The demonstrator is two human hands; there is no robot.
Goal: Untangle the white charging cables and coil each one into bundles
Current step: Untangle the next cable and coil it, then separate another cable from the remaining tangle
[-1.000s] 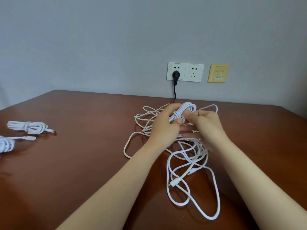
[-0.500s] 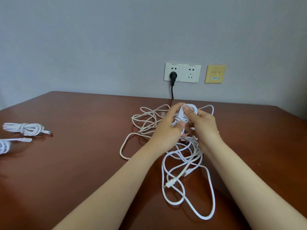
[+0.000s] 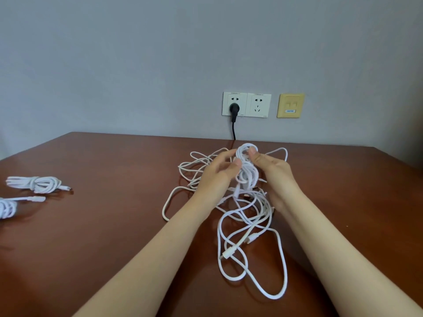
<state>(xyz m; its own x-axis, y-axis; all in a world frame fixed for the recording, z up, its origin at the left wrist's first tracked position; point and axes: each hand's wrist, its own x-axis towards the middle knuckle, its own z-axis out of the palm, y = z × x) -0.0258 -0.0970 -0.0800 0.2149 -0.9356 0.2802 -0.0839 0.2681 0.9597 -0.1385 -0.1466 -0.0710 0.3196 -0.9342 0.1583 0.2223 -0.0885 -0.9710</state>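
A small coil of white cable (image 3: 247,168) stands upright between my two hands above the table. My left hand (image 3: 217,177) pinches its left side with thumb and fingers. My right hand (image 3: 272,175) grips its right side, thumb on the upper loop. Below and behind the hands a tangle of loose white cables (image 3: 251,225) spreads over the brown table (image 3: 103,236), with two connector ends near the front loops. Two finished white bundles lie at the far left: one bundle (image 3: 36,184) further back and another bundle (image 3: 9,207) cut off by the frame edge.
On the grey wall behind the table sit two white sockets (image 3: 246,104) with a black plug (image 3: 234,110) and cord running down, and a yellow wall plate (image 3: 290,105).
The coil has turned from slanted to upright between my hands, and my right thumb has moved onto its top loop. The loose tangle below shifted slightly.
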